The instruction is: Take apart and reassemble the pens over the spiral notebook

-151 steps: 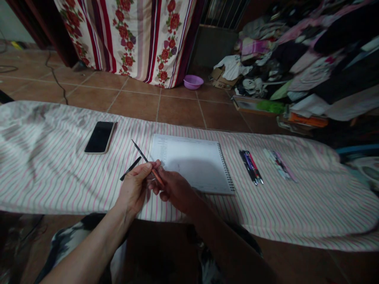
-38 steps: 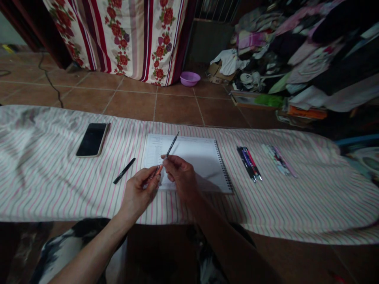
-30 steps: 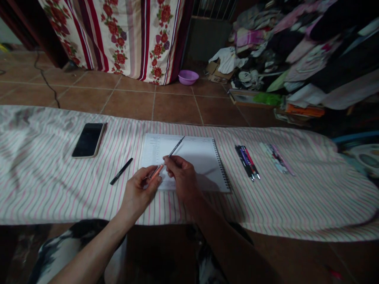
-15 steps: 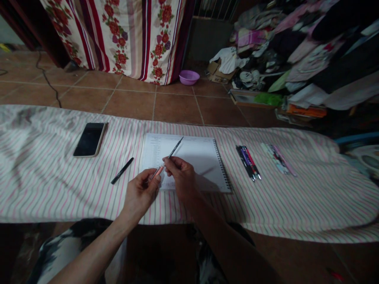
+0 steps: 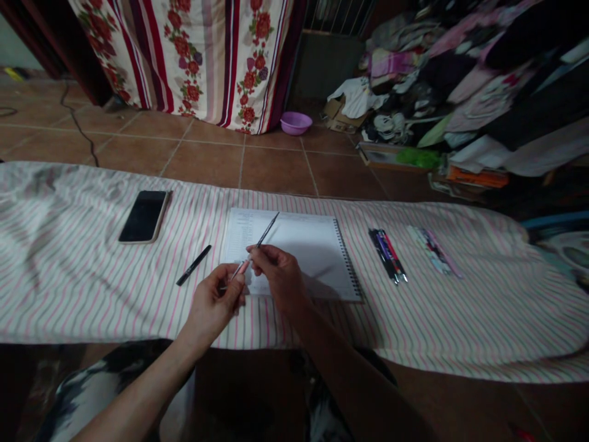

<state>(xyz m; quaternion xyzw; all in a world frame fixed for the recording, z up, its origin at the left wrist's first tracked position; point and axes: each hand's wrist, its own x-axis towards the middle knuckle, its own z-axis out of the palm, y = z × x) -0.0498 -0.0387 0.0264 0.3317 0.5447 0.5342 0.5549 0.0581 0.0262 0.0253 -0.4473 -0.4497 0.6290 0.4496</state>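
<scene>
Both hands pinch one thin pen (image 5: 262, 236) above the near edge of an open spiral notebook (image 5: 294, 255). My left hand (image 5: 215, 302) grips the pen's pinkish lower end. My right hand (image 5: 276, 275) holds its middle, and the dark upper part points up and away over the page. A black pen cap or short pen (image 5: 194, 265) lies on the striped cloth just left of the notebook. A dark phone (image 5: 144, 216) lies face up further left.
The striped cloth (image 5: 73, 270) covers a long low board. Several pens (image 5: 388, 255) lie right of the notebook, with a flat patterned packet (image 5: 434, 251) beyond them. Behind are tiled floor (image 5: 207, 162), a purple bowl (image 5: 296, 123), a floral curtain (image 5: 197, 55) and piled clothes (image 5: 460, 80).
Five seconds ago the pen pointed up-left; it now points up-right over the notebook. In the last second the hands shifted only slightly, and the view moved a little.
</scene>
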